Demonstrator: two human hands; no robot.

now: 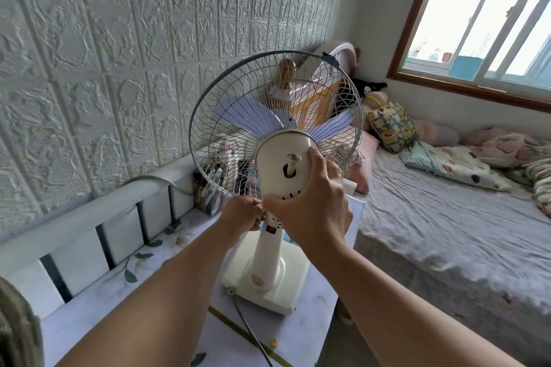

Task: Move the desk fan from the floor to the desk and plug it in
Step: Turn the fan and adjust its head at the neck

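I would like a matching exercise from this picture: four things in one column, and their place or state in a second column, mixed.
Things:
1. cream plastic desk fan
2. right hand
3. left hand
4. grey power cord

Places or states:
A. pinches the neck joint under the motor
B. trails from the base toward the camera
C. stands upright on the pale desk
D. cups the rear motor housing

Pairs: 1-C, 2-D, 3-A, 4-B

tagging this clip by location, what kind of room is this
Most likely a bedroom in a home: a bed with rumpled sheets and a patterned pillow lies under a window, and the desk fan stands on a small desk beside it.
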